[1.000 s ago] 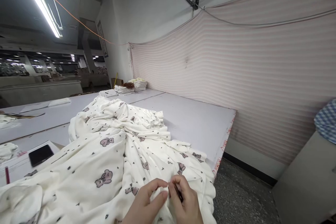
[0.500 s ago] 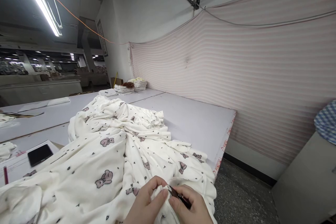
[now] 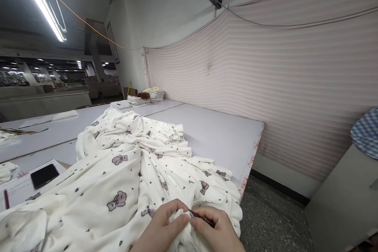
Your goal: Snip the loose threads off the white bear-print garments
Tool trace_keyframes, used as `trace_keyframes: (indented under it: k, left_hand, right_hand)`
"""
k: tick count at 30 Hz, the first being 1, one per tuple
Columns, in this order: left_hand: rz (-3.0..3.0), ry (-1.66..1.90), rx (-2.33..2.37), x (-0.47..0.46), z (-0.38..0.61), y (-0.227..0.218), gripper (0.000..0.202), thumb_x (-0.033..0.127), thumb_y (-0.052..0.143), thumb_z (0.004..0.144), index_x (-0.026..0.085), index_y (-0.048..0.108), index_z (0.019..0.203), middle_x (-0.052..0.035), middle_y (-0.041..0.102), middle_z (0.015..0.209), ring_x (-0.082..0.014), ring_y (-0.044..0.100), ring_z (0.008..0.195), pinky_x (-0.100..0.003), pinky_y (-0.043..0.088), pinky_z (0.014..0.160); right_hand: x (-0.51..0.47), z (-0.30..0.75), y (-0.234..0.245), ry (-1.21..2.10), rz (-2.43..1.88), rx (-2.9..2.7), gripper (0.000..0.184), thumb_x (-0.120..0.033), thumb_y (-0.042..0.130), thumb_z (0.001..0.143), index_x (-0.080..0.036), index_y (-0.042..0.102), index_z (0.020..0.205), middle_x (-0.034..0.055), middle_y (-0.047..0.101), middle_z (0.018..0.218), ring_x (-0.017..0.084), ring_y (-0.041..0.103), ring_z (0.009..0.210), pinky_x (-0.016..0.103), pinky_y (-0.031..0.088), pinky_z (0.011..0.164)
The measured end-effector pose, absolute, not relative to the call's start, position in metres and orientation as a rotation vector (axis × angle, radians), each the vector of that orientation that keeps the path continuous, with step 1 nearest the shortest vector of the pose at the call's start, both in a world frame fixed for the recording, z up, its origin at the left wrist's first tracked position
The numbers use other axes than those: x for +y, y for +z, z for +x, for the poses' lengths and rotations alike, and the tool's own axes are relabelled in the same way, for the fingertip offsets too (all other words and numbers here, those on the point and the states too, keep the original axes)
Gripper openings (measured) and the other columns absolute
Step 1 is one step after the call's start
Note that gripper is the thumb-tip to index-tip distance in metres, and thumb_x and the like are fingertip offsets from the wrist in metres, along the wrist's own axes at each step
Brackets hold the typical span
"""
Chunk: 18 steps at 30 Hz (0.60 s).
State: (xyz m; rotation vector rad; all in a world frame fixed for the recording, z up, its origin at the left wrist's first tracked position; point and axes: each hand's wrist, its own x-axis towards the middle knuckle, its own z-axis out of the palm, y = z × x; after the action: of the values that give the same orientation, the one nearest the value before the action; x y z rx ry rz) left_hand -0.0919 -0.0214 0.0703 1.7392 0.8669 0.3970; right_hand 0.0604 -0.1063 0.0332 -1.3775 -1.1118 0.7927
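Observation:
Heaped white fabric point(image 3: 124, 177), printed with mauve bears and small dark marks, spreads across the near part of the table. At its front edge my left hand point(image 3: 167, 222) is closed, pinching a bunched fold between thumb and fingers. My right hand point(image 3: 217, 226), close beside it, is closed around slim dark thread snips point(image 3: 202, 217). Their tip meets the pinched fold near my left fingertips. Most of the snips is hidden by my right fingers, so whether the blades are apart cannot be seen.
A black phone point(image 3: 44, 175) lies on papers at the left, near a dark red pen point(image 3: 6, 199). Folded stacks of cloth point(image 3: 144, 97) stand at the table's far end. The table edge point(image 3: 251, 157) drops off at the right, by a grey cabinet point(image 3: 345, 197).
The dark snips have turned flatter and show less between my right fingers. Both hands stay close together at the fold. The view has shifted slightly.

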Motion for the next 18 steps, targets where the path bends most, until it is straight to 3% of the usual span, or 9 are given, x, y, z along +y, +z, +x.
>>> trace_keyframes:
  k: [9, 18]
  left_hand:
    - [1.660, 0.439, 0.787, -0.018, -0.091, 0.067, 0.024, 0.046, 0.054, 0.079, 0.022, 0.055, 0.084, 0.0020, 0.057, 0.080, -0.0217, 0.052, 0.085, -0.029, 0.040, 0.078]
    - [1.695, 0.432, 0.778, -0.021, -0.091, 0.073, 0.021, 0.041, 0.056, 0.078, 0.021, 0.058, 0.081, 0.0000, 0.061, 0.082, -0.0240, 0.055, 0.091, -0.031, 0.040, 0.084]
  right_hand:
    - [-0.111, 0.065, 0.016, 0.763, -1.402, -1.087, 0.029, -0.044, 0.068, 0.071, -0.019, 0.076, 0.084, 0.0057, 0.072, 0.077, 0.024, 0.064, 0.075, 0.030, 0.048, 0.068]
    - [-0.105, 0.062, 0.031, 0.751, -1.423, -1.174, 0.021, -0.038, 0.067, 0.073, -0.020, 0.076, 0.080, 0.0028, 0.066, 0.071, 0.019, 0.059, 0.069, 0.026, 0.044, 0.063]
